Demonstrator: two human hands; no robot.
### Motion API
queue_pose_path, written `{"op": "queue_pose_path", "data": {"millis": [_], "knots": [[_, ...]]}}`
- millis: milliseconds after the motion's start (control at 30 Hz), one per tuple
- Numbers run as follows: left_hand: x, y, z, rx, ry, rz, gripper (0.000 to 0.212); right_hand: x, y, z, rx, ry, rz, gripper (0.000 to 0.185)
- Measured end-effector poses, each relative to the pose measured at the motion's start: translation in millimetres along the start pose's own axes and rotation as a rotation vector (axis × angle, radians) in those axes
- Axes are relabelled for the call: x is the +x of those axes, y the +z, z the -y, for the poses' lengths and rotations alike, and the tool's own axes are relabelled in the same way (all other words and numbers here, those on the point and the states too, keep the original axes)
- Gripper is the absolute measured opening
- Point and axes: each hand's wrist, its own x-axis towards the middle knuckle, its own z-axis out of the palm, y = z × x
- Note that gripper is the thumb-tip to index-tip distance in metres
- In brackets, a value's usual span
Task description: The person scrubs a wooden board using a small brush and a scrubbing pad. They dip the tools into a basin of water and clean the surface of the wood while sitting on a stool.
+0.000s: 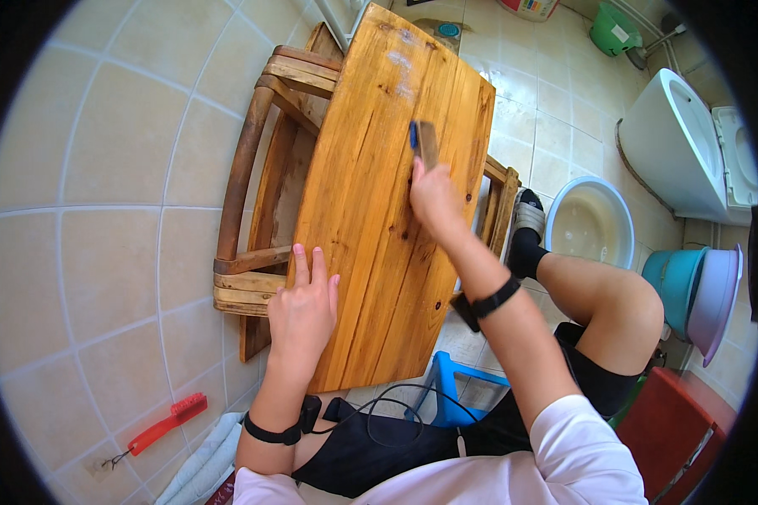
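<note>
A wooden tabletop [366,233] with dark knots lies before me, tilted across the view. My right hand [439,196] grips a wooden-backed brush [427,142] over the middle of the board. Its bristles show blue along the left side, and the hand is slightly blurred. My left hand [304,312] lies at the board's left edge, two fingers stretched forward and the thumb apart, with nothing held. Whitish residue [401,63] marks the far end of the wood.
A wooden frame [246,177] stands between the board and the tiled wall. Right of my foot sits a basin [590,221] holding cloudy water. A blue plastic stool [445,391] is under the near end. A toilet [676,139] stands farther right; a red brush [167,423] hangs at left.
</note>
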Motion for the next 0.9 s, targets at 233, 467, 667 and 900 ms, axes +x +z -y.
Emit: {"op": "queue_pose_path", "data": {"millis": [233, 467, 667, 900], "knots": [[6, -3, -3, -0.005, -0.003, -0.028, 0.037, -10, -3, 8, -0.055, 0.018, 0.007, 0.052], [7, -1, 0, -0.019, -0.010, 0.040, 0.037, -66, 5, -3, -0.066, 0.082, 0.281, 0.050], [4, 0, 0, -0.028, -0.002, -0.015, 0.035, -2, 6, 8, -0.005, -0.014, 0.116, 0.053], [3, -4, -1, -0.058, 0.000, -0.080, 0.035, -12, -6, 17, 0.012, -0.034, 0.026, 0.054]]}}
